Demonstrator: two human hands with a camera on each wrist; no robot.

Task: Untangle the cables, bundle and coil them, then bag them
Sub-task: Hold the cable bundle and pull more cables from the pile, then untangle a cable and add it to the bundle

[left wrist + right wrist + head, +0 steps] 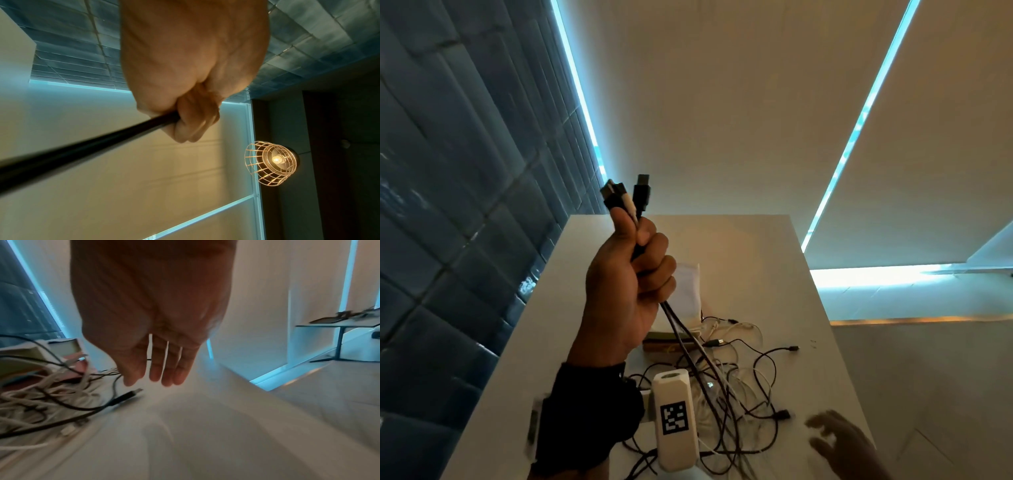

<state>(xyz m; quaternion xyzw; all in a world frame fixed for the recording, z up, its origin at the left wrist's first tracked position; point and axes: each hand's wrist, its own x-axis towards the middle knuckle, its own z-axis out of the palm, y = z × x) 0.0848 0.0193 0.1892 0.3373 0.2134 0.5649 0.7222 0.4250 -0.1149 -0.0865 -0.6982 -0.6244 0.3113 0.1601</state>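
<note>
Several plug ends (627,197) stick up from my left hand (631,274), fist tight around them above the table (774,274). Tangled black-white cables (729,394) lie there. Right hand (839,442) blurred, fingers relaxed, holding nothing, beside them.

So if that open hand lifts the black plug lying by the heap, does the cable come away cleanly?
Probably not. The black plug is small, likely light, but its thin cord looks floppy and runs back into the cable tangle, so it may drag neighbours along. The right hand is open above it.
</note>
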